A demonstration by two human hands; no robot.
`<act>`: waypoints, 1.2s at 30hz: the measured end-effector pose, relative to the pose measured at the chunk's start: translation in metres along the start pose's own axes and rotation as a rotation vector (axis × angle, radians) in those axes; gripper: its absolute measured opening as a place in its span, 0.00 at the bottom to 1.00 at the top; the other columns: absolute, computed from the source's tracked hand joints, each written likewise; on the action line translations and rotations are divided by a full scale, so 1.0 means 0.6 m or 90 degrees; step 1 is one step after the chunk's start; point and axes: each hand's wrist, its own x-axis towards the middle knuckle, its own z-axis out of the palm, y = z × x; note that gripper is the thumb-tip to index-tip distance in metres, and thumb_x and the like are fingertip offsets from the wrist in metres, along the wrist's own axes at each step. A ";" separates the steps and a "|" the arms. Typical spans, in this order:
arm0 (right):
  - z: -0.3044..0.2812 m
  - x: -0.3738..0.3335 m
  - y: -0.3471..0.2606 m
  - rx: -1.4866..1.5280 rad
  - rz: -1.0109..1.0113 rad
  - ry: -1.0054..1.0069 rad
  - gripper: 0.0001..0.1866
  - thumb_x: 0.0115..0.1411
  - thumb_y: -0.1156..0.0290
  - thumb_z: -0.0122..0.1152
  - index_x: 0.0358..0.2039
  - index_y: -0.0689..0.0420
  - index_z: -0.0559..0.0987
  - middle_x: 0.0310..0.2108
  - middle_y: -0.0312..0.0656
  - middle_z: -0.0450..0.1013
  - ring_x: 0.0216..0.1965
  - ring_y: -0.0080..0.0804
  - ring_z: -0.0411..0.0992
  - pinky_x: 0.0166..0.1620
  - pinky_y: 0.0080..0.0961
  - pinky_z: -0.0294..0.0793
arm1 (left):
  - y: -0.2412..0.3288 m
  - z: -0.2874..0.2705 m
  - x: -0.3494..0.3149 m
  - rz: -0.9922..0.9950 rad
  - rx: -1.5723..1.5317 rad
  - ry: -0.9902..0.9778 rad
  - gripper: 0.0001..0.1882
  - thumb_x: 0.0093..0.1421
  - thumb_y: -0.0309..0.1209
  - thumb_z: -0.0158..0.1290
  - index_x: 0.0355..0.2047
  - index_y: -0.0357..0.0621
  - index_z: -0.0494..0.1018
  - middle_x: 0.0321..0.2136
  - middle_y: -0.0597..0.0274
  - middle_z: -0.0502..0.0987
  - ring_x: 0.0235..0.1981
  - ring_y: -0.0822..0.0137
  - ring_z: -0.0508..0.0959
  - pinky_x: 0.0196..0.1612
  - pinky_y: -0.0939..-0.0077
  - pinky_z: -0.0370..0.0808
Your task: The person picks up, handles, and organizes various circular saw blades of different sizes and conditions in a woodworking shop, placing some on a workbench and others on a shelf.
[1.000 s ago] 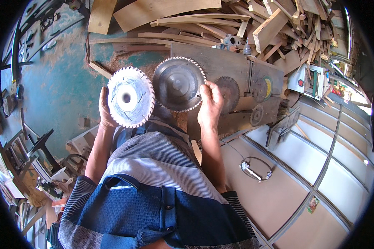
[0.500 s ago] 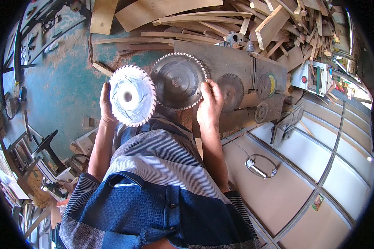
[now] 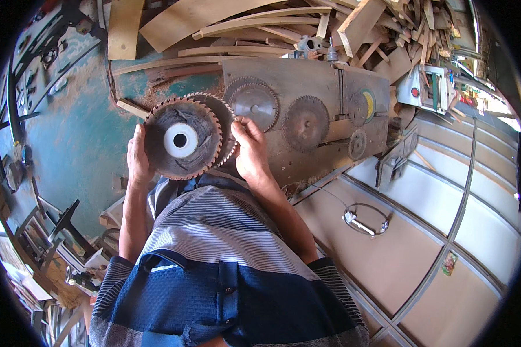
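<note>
In front of my torso, my left hand (image 3: 139, 156) grips the left rim of a circular saw blade (image 3: 161, 118) with a white ring around its centre hole. A second toothed saw blade (image 3: 223, 115) is in my right hand (image 3: 250, 147), pinched at its right edge with the thumb on its face. The left blade overlaps the second one and hides most of it, so only a crescent shows on the right. I cannot tell whether the two blades touch. My fingers behind the blades are mostly hidden.
To the right stands a dark metal panel (image 3: 283, 75) bearing a brown saw blade (image 3: 307, 124), a greyer one (image 3: 263, 107) and a small one (image 3: 358, 144). Lumber (image 3: 382, 40) is piled beyond. A corded tool (image 3: 362, 224) lies on the framed pale surface at right.
My right hand has brought its blade leftward, behind the left blade. The two were side by side before. The left blade's face has turned from bright glare to dark grey.
</note>
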 end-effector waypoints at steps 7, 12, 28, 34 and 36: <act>0.001 -0.012 0.016 0.111 0.072 -0.003 0.03 0.71 0.73 0.58 0.42 0.56 0.79 0.32 0.29 0.72 0.32 0.18 0.71 0.35 0.18 0.73 | -0.003 -0.019 -0.016 0.174 0.419 0.056 0.24 0.75 0.47 0.48 0.47 0.34 0.79 0.45 0.64 0.80 0.44 0.74 0.76 0.49 0.76 0.73; 0.004 -0.010 0.032 0.116 0.071 0.021 0.05 0.73 0.69 0.56 0.43 0.55 0.78 0.34 0.29 0.72 0.37 0.19 0.72 0.42 0.21 0.74 | -0.026 0.000 0.000 -0.065 0.079 0.074 0.34 0.75 0.54 0.44 0.66 0.36 0.68 0.62 0.52 0.74 0.61 0.60 0.74 0.65 0.65 0.69; -0.057 0.061 0.106 -0.326 -0.069 0.020 0.20 0.72 0.57 0.57 0.52 0.61 0.75 0.47 0.43 0.77 0.45 0.38 0.73 0.48 0.35 0.72 | -0.045 0.079 0.007 -0.260 -0.317 -0.138 0.39 0.70 0.61 0.44 0.66 0.42 0.67 0.63 0.49 0.73 0.62 0.49 0.74 0.66 0.48 0.69; -0.133 0.167 0.013 -0.836 -0.344 0.058 0.26 0.56 0.69 0.74 0.55 0.60 0.79 0.44 0.51 0.80 0.47 0.46 0.78 0.53 0.41 0.76 | -0.043 0.048 -0.002 -0.218 -0.327 -0.156 0.34 0.71 0.57 0.46 0.64 0.41 0.71 0.59 0.50 0.77 0.58 0.52 0.77 0.63 0.51 0.73; -0.151 0.208 -0.032 -0.998 -0.391 0.091 0.32 0.52 0.70 0.77 0.58 0.60 0.77 0.49 0.53 0.77 0.52 0.52 0.74 0.58 0.45 0.74 | -0.050 0.039 -0.001 -0.209 -0.275 -0.111 0.34 0.71 0.56 0.46 0.63 0.41 0.71 0.59 0.51 0.77 0.58 0.53 0.77 0.62 0.52 0.74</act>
